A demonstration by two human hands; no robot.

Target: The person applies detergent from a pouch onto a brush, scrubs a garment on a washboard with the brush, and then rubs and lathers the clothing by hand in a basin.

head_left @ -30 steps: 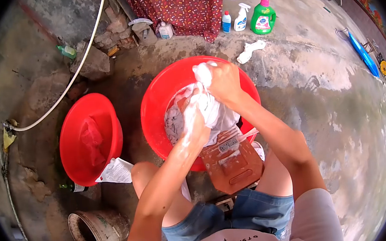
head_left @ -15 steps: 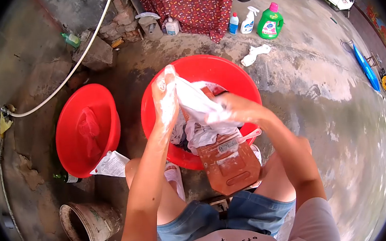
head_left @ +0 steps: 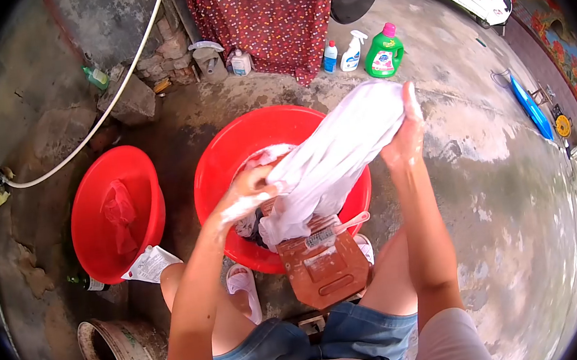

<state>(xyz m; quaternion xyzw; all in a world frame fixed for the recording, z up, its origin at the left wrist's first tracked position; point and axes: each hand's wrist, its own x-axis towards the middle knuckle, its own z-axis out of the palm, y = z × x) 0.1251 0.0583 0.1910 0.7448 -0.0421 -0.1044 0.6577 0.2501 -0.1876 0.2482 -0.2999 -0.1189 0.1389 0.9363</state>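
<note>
A wet white garment (head_left: 341, 147) stretches between my two hands over the red basin (head_left: 230, 147). My right hand (head_left: 405, 130) grips its raised far end, beyond the basin's right rim. My left hand (head_left: 251, 192) holds the lower part near the basin's middle, with suds on the wrist. The garment's bottom hangs down onto a brown washboard (head_left: 328, 270), which leans out over the near rim. On the washboard lies a scrub brush (head_left: 322, 238) with a pale pink handle. Other soapy laundry (head_left: 269, 157) sits in the basin, partly hidden by the garment and my left hand.
A second red basin (head_left: 84, 220) with a red cloth (head_left: 120, 217) tilts at left. Below it are a white packet (head_left: 149, 264) and a dirty bucket (head_left: 121, 352). Behind stand a green detergent jug (head_left: 383, 53), a spray bottle (head_left: 352, 52) and a blue bottle (head_left: 329, 58).
My right hand has swung up and right, spreading the bunched garment out. My left hand has dropped from its raised position to the basin's middle. The view has shifted slightly.
</note>
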